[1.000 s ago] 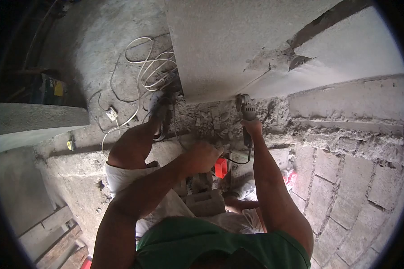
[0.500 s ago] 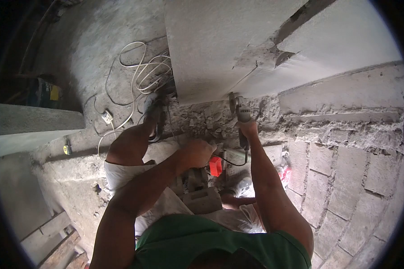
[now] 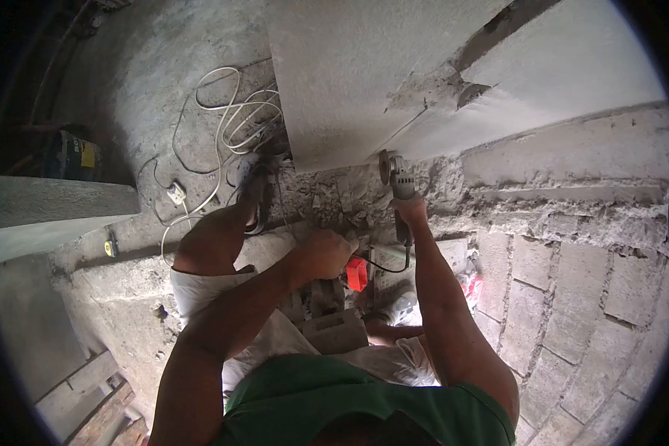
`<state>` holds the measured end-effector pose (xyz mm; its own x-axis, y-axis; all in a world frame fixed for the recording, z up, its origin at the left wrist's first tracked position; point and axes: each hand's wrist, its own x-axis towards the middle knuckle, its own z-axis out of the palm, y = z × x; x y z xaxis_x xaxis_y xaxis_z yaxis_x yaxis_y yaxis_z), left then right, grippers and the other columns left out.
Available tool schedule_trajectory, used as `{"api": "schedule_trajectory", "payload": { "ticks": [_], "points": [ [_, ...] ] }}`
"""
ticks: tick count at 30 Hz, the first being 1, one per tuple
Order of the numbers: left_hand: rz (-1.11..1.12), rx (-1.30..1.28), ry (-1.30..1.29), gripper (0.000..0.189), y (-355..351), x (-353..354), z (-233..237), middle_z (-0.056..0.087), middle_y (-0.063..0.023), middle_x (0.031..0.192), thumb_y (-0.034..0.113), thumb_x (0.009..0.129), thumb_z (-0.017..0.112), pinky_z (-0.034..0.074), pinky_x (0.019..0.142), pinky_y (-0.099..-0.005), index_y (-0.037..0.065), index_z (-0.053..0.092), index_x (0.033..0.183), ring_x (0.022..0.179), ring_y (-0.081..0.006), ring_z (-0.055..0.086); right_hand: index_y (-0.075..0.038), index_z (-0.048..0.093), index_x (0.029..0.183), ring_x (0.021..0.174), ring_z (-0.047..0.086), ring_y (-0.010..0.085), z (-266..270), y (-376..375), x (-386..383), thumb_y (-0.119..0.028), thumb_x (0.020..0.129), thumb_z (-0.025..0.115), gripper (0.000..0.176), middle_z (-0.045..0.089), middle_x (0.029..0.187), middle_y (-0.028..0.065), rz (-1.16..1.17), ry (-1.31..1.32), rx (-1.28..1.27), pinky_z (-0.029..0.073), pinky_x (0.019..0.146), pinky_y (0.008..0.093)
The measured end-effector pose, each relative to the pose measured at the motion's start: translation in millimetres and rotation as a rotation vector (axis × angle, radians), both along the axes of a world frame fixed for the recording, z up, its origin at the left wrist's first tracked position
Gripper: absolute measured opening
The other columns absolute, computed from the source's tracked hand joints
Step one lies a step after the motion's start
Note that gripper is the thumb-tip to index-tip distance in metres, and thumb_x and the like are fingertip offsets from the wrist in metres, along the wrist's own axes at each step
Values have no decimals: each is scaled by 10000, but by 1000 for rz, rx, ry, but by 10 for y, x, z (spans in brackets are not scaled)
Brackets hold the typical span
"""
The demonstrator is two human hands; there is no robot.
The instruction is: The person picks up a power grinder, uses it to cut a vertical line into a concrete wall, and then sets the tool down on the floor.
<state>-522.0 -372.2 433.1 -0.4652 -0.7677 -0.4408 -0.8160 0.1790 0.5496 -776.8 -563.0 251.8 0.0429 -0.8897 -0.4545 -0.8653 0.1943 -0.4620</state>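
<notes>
My right hand (image 3: 410, 209) is wrapped round the body of an angle grinder (image 3: 403, 181). The grinder's disc (image 3: 384, 168) is right at the lower edge of the plastered wall (image 3: 364, 89), by a thin straight cut (image 3: 405, 128). A black cord (image 3: 390, 269) loops from the grinder's tail toward my left hand (image 3: 325, 254). That hand is closed in front of my knees, over the rubble; what its fingers hold, if anything, I cannot tell. Just beside it is a red plastic object (image 3: 357, 274).
Broken rubble (image 3: 342, 197) lies along the wall's foot. White cable (image 3: 223, 134) coils over the floor near a socket block (image 3: 176, 193) and tape measure (image 3: 111, 246). A hollow block (image 3: 333, 332) sits between my legs; a block wall (image 3: 572, 305) stands at right.
The grinder and both hands keep almost the same place. The view has shifted very slightly.
</notes>
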Motion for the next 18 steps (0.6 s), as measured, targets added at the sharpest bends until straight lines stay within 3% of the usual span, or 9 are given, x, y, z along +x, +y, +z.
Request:
{"api": "schedule_trajectory", "payload": {
  "ticks": [2,4,18],
  "points": [
    [6,-9,2,492,2,0,-37,714,-209,940,182,808,751,546,804,-514,25,597,1248,920,-393,700,88,636,1136,1021,705,402,-35,-15,21,-391,661,804,695,714,1059,281,4,22,29,568,869,452],
    [9,-17,4,490,14,-2,-51,713,-209,930,185,801,757,547,798,-513,26,599,1237,913,-391,701,48,735,909,801,737,312,-261,-25,-37,-345,615,802,495,736,831,201,-36,33,-118,567,736,422],
    [22,-50,24,434,14,12,-1,716,-202,902,164,780,762,552,785,-502,26,625,1169,890,-385,707,65,704,981,832,740,308,-161,-61,71,-348,606,804,567,740,883,202,-43,-8,-97,575,740,408]
  ]
}}
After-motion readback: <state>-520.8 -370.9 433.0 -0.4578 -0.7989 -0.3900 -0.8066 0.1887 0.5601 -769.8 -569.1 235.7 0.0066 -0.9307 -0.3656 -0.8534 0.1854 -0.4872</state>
